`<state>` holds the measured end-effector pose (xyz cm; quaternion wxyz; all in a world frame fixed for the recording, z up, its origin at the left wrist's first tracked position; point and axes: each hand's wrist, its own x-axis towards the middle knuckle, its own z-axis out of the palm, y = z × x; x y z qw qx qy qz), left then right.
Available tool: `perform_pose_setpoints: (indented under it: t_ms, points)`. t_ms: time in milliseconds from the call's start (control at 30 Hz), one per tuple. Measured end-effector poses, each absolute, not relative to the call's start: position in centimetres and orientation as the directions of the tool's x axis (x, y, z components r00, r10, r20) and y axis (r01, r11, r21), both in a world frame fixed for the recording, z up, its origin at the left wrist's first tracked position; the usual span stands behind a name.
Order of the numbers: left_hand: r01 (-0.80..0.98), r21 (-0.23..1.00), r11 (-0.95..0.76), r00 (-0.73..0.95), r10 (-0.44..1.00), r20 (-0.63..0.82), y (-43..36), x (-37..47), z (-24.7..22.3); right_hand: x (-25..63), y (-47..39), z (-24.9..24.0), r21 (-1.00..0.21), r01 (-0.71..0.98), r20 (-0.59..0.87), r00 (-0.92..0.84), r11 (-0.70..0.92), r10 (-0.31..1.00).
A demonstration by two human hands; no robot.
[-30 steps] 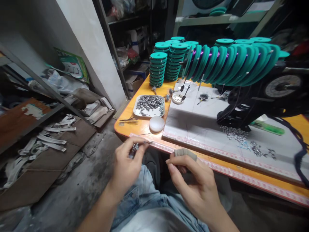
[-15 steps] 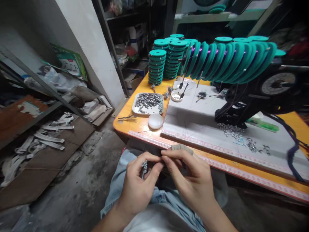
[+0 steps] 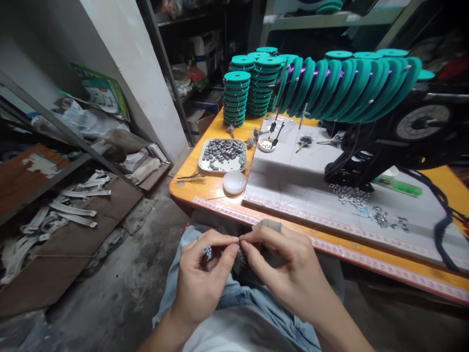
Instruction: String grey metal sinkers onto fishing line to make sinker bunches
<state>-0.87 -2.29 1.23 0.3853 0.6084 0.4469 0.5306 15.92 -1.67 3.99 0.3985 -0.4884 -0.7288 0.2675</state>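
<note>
Above my lap, just short of the table's front edge, both hands meet at the fingertips. My left hand [image 3: 203, 276] is closed, with a bundle of thin pieces with small grey-blue bead-like tips [image 3: 208, 252] showing inside the curl of its fingers. Its thumb and forefinger pinch at a tiny dark piece [image 3: 238, 243] between the two hands. My right hand [image 3: 286, 259] is closed in a pinch at that same spot; what it grips is too small to name. Thin dark strands [image 3: 240, 261] hang below the fingertips, partly hidden.
A white tray [image 3: 201, 166] of grey cylinders and a round white lidded container [image 3: 234, 182] stand on the yellow table [image 3: 185, 183]. Teal spools [image 3: 236, 100] are stacked behind. A black machine [image 3: 351, 166] with a row of spools stands right, near loose metal bits [image 3: 350, 195].
Both hands have shifted slightly left, still pinched together. The small dark piece and the strands below the fingertips show more clearly. The camera view has moved slightly.
</note>
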Motion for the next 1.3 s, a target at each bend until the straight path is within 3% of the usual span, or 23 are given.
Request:
perform_pose_setpoints:
  t_ms: [200,400,1300]
  points:
    - [0.298,0.89,-0.345,0.086,0.938,0.335,-2.6,-1.5,1.3,16.4,-1.7,4.3,-0.655,0.604,0.336,-0.307,0.455,0.89]
    - [0.286,0.908,-0.308,0.08,0.951,0.297,-2.6,-1.3,1.5,16.7,-2.0,4.4,-0.596,0.62,0.356,-0.365,0.51,0.86]
    - [0.215,0.962,-0.166,0.123,0.982,0.142,-2.2,-1.5,1.5,17.0,-1.6,3.9,-0.637,0.531,0.397,-0.395,0.559,0.828]
